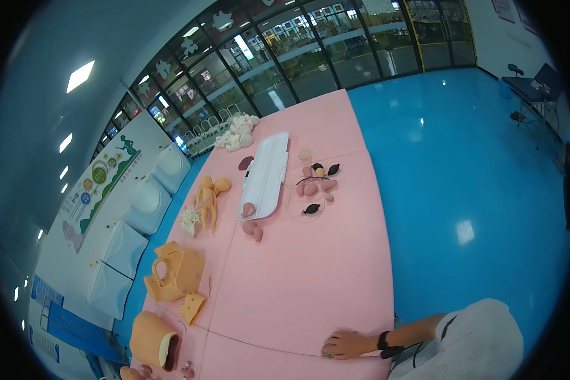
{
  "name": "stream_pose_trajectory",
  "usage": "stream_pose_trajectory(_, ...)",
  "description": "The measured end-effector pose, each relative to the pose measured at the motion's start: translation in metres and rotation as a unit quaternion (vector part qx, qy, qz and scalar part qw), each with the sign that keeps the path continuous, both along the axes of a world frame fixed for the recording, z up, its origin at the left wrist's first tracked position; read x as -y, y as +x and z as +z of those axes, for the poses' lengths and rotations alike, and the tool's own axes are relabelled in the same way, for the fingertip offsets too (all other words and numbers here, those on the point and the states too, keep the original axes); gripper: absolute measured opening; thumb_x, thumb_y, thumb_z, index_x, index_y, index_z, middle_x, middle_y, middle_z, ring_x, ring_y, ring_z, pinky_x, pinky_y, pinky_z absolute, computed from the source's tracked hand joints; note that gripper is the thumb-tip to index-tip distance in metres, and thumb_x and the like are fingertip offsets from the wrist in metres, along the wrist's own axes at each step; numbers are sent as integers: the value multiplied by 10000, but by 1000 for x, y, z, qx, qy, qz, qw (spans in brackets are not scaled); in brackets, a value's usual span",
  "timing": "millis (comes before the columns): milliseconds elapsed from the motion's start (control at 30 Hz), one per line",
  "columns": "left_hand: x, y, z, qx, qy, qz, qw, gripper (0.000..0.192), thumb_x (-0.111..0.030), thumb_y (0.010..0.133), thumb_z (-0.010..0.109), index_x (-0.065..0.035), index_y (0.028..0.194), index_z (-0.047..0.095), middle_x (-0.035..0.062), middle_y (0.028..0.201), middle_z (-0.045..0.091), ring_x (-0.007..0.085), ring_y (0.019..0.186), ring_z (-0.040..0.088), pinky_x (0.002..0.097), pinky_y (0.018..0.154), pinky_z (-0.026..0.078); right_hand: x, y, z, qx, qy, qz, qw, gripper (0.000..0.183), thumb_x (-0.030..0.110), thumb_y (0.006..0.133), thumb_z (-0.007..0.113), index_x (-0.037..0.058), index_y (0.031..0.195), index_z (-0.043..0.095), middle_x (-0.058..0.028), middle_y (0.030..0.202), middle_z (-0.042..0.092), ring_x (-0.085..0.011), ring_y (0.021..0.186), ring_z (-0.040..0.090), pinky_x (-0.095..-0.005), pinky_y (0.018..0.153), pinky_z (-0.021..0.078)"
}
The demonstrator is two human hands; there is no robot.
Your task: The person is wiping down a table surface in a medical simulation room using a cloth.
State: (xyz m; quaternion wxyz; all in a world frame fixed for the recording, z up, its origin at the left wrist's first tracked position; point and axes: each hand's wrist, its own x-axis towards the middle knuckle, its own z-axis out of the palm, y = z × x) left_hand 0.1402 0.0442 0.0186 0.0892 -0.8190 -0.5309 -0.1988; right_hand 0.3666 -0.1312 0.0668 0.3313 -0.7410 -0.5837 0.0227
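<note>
My left hand (346, 345) rests palm down near the right edge of a pink-covered table (308, 280), a black band at its wrist. Its fingers are curled together over a small grey-green thing (327, 352), mostly hidden; whether they grip it is unclear. My right hand is out of view. Farther along the table lie a white infant measuring tray (266, 175) with a pink model part (248, 209) on its near end, more pink model parts (252, 230) beside it, and several with black rubber bulbs (311, 208) and tubing.
Along the left side lie a tan infant manikin (208, 202), a tan pelvis model (183, 273), a smaller curved part (193, 308) and a hollow torso-like model (153, 339). White cloth-like items (237, 133) lie at the far end. A blue chair (534, 85) stands beyond the right side.
</note>
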Motion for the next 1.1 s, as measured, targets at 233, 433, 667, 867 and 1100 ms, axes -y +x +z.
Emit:
stream_pose_trajectory(233,-18,-6,-23,-28,40,-20,999,567,-343,1081,516,-5,1536,550,196,1601,541,391,1496,493,601,1164,424,154,-8,-8,-16,20,-61,998,354,302,1015,660,169,1342,684,-63,1277,640,-286,1175,571,-463,1068,458)
stream_pose_trajectory(433,-14,0,-18,-30,2,-13,999,564,-349,1083,512,-1,1524,566,204,1598,543,394,1486,503,607,1176,411,143,-2,-6,-12,-3,-59,998,303,299,1014,662,165,1280,714,-71,1217,643,-284,1167,571,-452,1069,454)
stream_pose_trajectory(667,0,2,3,28,-32,7,999,525,-292,1040,554,11,1466,603,223,1549,575,405,1474,499,604,1198,395,46,19,-2,50,-19,-54,997,266,344,966,687,163,1156,733,-82,1168,671,-298,1100,605,-477,991,481)
stream_pose_trajectory(867,12,22,42,86,-80,-2,993,515,-236,1010,565,24,1453,606,247,1540,573,429,1469,491,624,1226,354,-92,54,20,76,-22,-76,994,264,311,914,700,108,1082,720,-120,1115,682,-336,1070,613,-491,935,494)
stream_pose_trajectory(1100,14,16,53,118,-115,19,986,527,-191,976,594,26,1456,599,261,1532,570,428,1476,480,622,1247,326,-291,59,10,103,9,-63,993,242,298,884,700,110,1036,713,-118,1071,669,-337,1029,602,-513,914,490)
